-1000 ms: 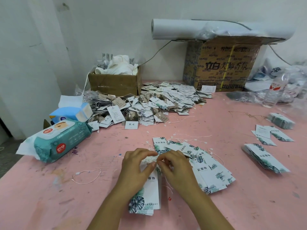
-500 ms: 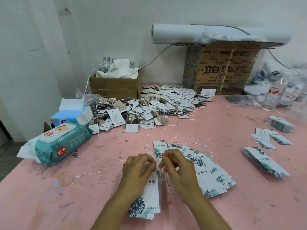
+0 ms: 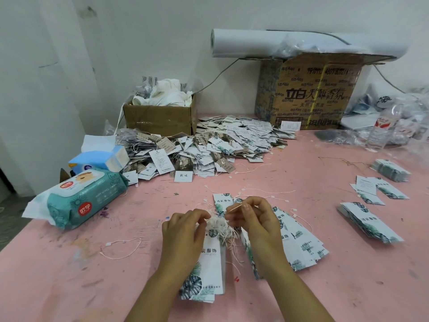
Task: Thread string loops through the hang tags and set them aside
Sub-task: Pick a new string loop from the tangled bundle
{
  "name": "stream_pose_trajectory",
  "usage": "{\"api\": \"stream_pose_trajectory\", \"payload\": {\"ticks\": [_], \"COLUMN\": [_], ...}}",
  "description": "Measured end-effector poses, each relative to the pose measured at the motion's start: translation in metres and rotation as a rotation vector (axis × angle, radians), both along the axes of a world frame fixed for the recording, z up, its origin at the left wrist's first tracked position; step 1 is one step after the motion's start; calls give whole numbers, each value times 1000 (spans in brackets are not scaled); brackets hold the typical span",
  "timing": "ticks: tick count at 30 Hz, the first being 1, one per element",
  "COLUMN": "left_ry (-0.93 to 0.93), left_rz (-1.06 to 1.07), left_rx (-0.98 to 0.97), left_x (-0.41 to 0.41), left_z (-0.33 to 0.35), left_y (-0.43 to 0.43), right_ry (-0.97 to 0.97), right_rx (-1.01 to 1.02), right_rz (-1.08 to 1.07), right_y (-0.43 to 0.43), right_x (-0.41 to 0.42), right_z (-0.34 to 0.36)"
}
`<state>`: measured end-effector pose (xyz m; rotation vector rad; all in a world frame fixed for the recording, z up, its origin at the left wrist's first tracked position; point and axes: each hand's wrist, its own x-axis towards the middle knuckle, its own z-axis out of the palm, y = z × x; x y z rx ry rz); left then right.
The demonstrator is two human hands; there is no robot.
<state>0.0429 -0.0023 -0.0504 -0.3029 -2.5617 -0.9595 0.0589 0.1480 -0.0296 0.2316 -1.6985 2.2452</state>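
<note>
The left hand (image 3: 183, 231) grips a stack of white leaf-printed paper hang tags (image 3: 211, 263) over the pink tabletop (image 3: 92, 287); the right hand (image 3: 255, 219) pinches one thin cream string loop (image 3: 234, 208). The bundled strings (image 3: 220, 226) could snag it.

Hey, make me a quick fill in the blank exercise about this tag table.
1. The right hand pinches a thin ____.
2. The left hand holds a stack of ____.
3. The table is coloured ____.
4. The white roll lies on the big cardboard ____.
Missing words: string; tags; pink; box.
</note>
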Motion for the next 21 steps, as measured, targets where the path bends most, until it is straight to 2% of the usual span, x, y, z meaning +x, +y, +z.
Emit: {"api": "stream_pose_trajectory", "payload": {"ticks": [3, 9, 21], "left_ry": [-50, -59, -34], "left_rz": [-52, -151, -50], "left_rx": [66, 25, 9], "left_x": [1, 2, 2], "left_z": [3, 5, 4], "left_y": [1, 6, 2], "right_ry": [-38, -39, -3], "right_rx": [-32, 3, -85], "right_rz": [37, 167, 170], "right_y": [3, -1, 1], "right_x": [-1, 1, 0], "right_z": [2, 1, -2]}}
